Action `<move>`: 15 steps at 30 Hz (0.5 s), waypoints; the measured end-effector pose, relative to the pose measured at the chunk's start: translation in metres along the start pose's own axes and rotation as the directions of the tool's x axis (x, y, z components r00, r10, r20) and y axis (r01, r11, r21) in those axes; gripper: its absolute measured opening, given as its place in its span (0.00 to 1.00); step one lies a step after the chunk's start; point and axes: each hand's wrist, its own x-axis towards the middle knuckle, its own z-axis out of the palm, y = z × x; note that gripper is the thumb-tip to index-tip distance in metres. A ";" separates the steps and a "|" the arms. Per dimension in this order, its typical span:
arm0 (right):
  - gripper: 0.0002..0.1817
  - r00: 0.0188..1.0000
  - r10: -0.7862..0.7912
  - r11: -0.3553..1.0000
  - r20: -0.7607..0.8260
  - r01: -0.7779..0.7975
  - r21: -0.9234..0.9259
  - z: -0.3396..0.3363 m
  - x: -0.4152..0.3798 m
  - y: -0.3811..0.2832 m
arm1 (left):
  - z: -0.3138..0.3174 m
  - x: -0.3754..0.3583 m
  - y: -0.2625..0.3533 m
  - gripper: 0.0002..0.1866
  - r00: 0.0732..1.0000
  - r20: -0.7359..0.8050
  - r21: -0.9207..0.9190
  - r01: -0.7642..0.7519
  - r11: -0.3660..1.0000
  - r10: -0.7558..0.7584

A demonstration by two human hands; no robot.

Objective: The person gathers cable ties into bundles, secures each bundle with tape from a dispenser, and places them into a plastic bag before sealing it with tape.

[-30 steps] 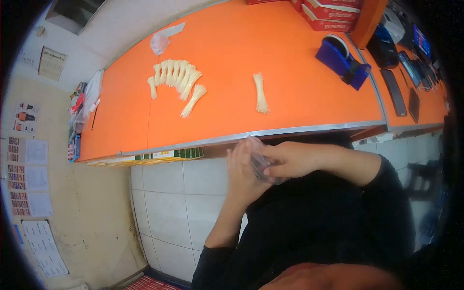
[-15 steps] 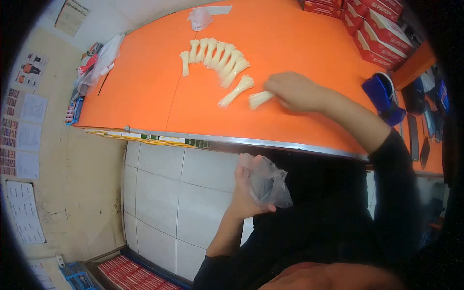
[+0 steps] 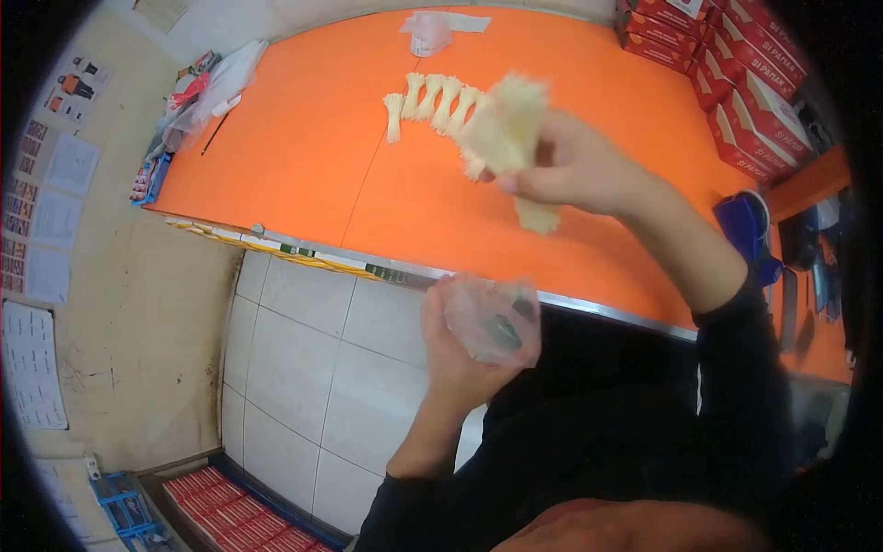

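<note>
Raised over the orange table, my right hand grips pale bundles of thin strands, blurred by motion and pinched at their middle. Behind them, a curved row of similar bundles lies on the table, partly hidden by the held ones. My left hand is below the table's front edge, wrapped round a clear plastic bag with its mouth upward. Something dark shows through the bag, too unclear to name.
Red and white boxes are stacked at the back right, a blue object below them. A crumpled clear bag lies at the back. Plastic bags and a thin black stick are at the left.
My right hand has lifted bundles off the table's near side. The two nearest bundles no longer lie there. My left hand has shifted slightly with the bag, and the view has turned a little.
</note>
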 end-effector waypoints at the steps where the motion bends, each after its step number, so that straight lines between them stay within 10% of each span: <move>1: 0.19 0.993 -0.118 0.989 -0.029 0.120 0.089 -0.004 -0.009 -0.014 | 0.005 0.003 -0.004 0.53 0.996 -0.048 -0.067 0.071 0.995 -0.074; 3: 0.19 0.969 -0.234 0.957 -0.082 0.244 0.156 -0.013 -0.028 -0.043 | 0.018 0.015 -0.011 0.47 0.987 -0.078 -0.146 0.126 0.981 -0.138; 8: 0.16 0.948 -0.277 0.891 -0.154 0.314 0.329 -0.054 -0.082 -0.058 | 0.055 0.063 -0.018 0.48 0.753 -0.176 0.521 -0.475 0.709 0.634; 11: 0.17 0.962 -0.172 0.945 -0.212 0.222 0.240 -0.064 -0.123 -0.025 | 0.066 0.017 -0.020 0.56 0.956 0.020 0.565 -0.252 0.786 0.292; 15: 0.19 0.934 0.263 0.874 -0.243 -0.124 0.469 -0.066 -0.175 0.023 | 0.062 -0.007 -0.016 0.44 0.905 -0.148 0.418 -0.307 0.855 0.398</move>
